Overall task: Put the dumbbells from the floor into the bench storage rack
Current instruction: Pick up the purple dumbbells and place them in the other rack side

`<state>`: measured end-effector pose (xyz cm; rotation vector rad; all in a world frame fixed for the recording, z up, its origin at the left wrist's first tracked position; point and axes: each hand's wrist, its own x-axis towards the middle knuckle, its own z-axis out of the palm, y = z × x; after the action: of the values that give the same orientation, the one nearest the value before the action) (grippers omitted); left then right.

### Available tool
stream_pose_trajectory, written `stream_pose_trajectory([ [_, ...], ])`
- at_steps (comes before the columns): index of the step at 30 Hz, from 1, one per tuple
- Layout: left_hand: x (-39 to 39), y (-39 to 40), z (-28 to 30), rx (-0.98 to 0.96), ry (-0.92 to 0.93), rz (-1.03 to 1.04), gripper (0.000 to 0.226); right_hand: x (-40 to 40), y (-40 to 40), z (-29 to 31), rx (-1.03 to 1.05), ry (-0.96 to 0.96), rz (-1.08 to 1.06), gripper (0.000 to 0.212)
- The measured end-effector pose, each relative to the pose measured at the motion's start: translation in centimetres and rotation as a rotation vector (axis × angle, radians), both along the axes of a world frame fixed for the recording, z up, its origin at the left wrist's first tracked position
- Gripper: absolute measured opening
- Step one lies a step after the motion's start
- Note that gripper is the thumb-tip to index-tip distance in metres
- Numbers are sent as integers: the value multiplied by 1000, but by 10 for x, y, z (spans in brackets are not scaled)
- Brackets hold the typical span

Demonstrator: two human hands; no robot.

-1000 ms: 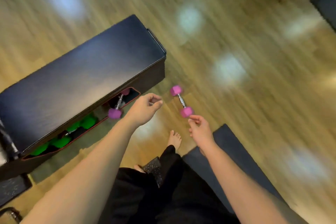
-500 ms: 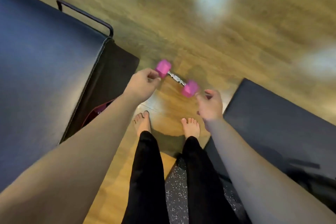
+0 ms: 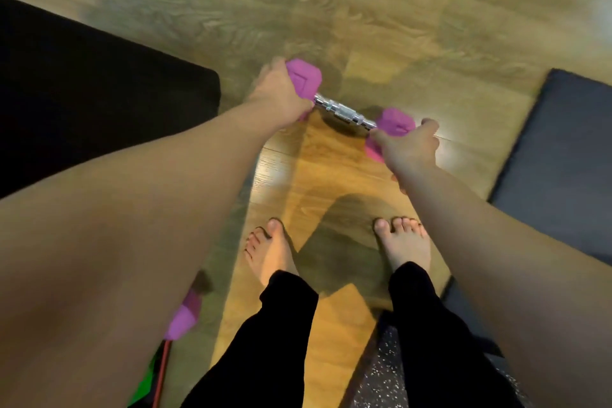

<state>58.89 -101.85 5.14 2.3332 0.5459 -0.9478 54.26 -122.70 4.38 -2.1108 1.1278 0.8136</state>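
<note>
A pink dumbbell [image 3: 344, 114] with a chrome handle lies on the wooden floor just ahead of my bare feet. My left hand [image 3: 281, 94] grips its left pink head. My right hand [image 3: 409, 146] grips its right pink head. The black bench [image 3: 99, 96] stands at the left, its storage rack mostly hidden under my left forearm. Another pink dumbbell head [image 3: 183, 318] and a bit of green dumbbell [image 3: 145, 384] show in the rack at the lower left.
A dark blue mat [image 3: 563, 149] lies on the floor at the right. A speckled black mat [image 3: 390, 371] sits under my right leg. Wooden floor [image 3: 331, 10] stretches ahead.
My head has come lower and closer to the dumbbell. Both hands, which were beside its ends, now close over the two pink heads.
</note>
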Motion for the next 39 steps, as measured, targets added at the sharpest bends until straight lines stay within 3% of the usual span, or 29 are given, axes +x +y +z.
stream_pose_trajectory([
  [6,4,-7,-44,35,-37,0,100,-3,4,-47,-50,27,-3,103],
  [14,-4,-7,-56,82,-92,67,91,-16,-6,-58,-90,-165,105,84],
  [20,-113,-6,-49,41,31,498,90,-35,-10,-33,-39,-69,477,82],
  [26,-261,-13,8,74,123,895,90,-97,10,23,78,-3,847,73],
  [30,-329,-12,43,44,22,1126,84,-135,28,55,80,-43,970,70],
  [39,-413,-10,84,84,-262,1491,71,-181,74,77,282,-402,1177,77],
])
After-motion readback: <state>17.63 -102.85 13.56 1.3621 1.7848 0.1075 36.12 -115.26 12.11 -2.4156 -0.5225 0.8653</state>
